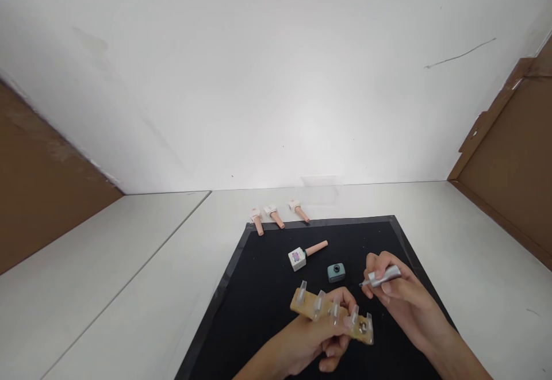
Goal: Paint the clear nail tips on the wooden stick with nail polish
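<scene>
Pointing left, slightly tilted silver brush (pixel 386 276)

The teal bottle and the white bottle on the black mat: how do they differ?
The teal bottle stands upright; the white bottle lies down. The teal bottle is open at its neck, while the white one wears a long peach cap. The white bottle bears a purplish picture; none shows on the teal one. Both rest on the black mat.

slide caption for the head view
Left hand holds a tan strip of clear nail tips; right hand holds a silver-handled brush near an open teal bottle.
</scene>
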`<state>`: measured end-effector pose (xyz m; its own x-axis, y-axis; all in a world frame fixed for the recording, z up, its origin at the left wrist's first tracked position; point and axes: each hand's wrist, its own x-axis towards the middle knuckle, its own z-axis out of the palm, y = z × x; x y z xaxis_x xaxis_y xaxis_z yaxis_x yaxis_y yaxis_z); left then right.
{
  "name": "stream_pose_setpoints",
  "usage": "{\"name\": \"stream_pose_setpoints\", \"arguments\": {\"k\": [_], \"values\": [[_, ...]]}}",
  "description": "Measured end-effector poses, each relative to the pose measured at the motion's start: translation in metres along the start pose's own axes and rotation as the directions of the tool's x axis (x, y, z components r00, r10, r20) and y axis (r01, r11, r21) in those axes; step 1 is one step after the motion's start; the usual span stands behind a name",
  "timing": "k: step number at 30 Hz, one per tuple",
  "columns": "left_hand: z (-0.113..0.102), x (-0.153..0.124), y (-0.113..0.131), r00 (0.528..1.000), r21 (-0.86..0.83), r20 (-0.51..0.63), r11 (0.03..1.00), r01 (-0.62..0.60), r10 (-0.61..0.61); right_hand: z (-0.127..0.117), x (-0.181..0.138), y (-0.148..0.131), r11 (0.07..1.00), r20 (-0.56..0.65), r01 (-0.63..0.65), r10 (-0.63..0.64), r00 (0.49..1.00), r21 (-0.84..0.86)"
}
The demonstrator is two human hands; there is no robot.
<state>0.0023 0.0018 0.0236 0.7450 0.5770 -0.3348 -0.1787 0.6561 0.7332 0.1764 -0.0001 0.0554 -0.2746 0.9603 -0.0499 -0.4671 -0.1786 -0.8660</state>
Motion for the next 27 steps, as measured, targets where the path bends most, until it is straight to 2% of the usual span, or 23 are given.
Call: {"name": "stream_pose_setpoints", "arguments": {"k": [6,15,21,27], "values": [[0.0004,-0.0011,-0.0004,1.000,-0.019,-0.009,1.000,-0.002,0.002,0.0022,-0.0002,-0.0009,1.000,-0.002,0.000,0.000,1.000,0.022],[0.0011,-0.0001,0.0008,0.999,-0.012,-0.038,1.000,0.008,-0.008,0.0025,-0.0004,-0.0044,0.975,-0.017,-0.039,0.037,0.999,-0.219],[0.0035,0.0001,0.0033,1.000,-0.018,-0.017,1.000,0.000,0.000,0.0024,0.0011,-0.0046,0.967,0.080,-0.066,0.088,0.993,-0.245],[0.0044,0.0005,0.0037,1.000,-0.019,-0.005,1.000,-0.003,0.003,0.0023,0.0018,-0.0046,0.964,0.101,-0.051,0.079,0.992,-0.262]]}}
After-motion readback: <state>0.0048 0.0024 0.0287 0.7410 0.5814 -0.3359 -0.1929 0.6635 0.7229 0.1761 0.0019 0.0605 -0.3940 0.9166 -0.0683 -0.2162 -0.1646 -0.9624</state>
